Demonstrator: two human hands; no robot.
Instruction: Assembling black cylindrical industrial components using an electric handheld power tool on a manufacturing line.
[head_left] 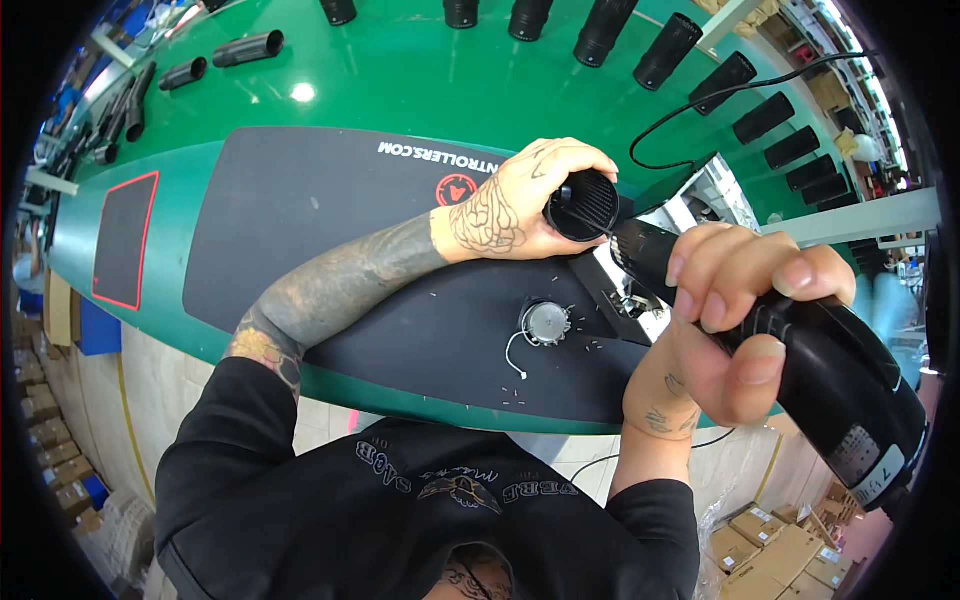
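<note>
My left hand [530,200] is closed around a black cylinder [583,208], whose ribbed round end faces up and toward me. My right hand [740,300] grips a black electric screwdriver [835,390], its thumb and fingers wrapped round the body. The screwdriver's narrow end points left to the cylinder's edge; I cannot tell whether the bit sits in a screw. Nearer me on the dark mat [400,330] lies a round silver part [547,323], like a small motor, with a white lead. Tiny screws [510,392] are scattered around it.
Right of the cylinder stands an open metal device [700,205], like a screw feeder, with a black cable [650,128]. Several black cylinders [668,50] line the green table's [330,70] far side. Black tubes [248,48] lie at far left. Cartons [780,550] stand on the floor.
</note>
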